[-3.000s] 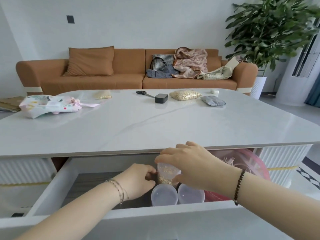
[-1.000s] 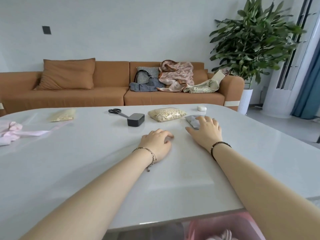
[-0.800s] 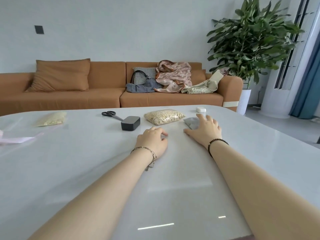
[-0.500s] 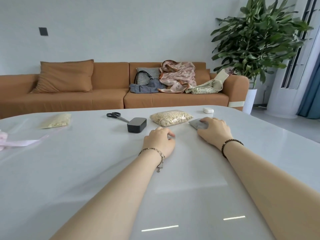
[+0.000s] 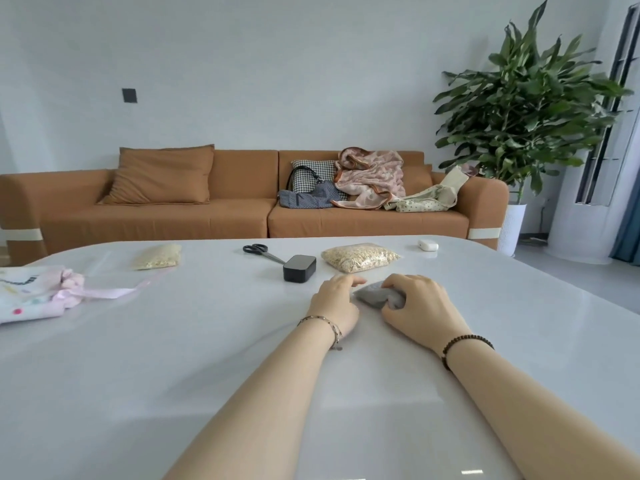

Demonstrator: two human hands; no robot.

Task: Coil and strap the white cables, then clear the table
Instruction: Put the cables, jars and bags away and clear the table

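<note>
A small grey cloth pouch (image 5: pixel 372 294) lies on the white table (image 5: pixel 214 341), in its middle right part. My right hand (image 5: pixel 417 306) grips the pouch, fingers curled over its right end. My left hand (image 5: pixel 337 299) rests on the table just left of the pouch, fingertips close to its left corner; whether they touch it is unclear. No white cable shows in this view.
On the table's far side lie black scissors (image 5: pixel 258 250), a black box (image 5: pixel 299 268), a clear bag of grain (image 5: pixel 358 257), a smaller grain bag (image 5: pixel 157 257) and a small white case (image 5: pixel 428 244). A pink-ribboned printed bag (image 5: pixel 31 292) lies at the left. Beyond stand an orange sofa and a plant.
Three seconds ago both hands handled small cups in the drawer under the table. Since then they came up onto the tabletop, and my right hand curled round the grey pouch and drew it nearer.
</note>
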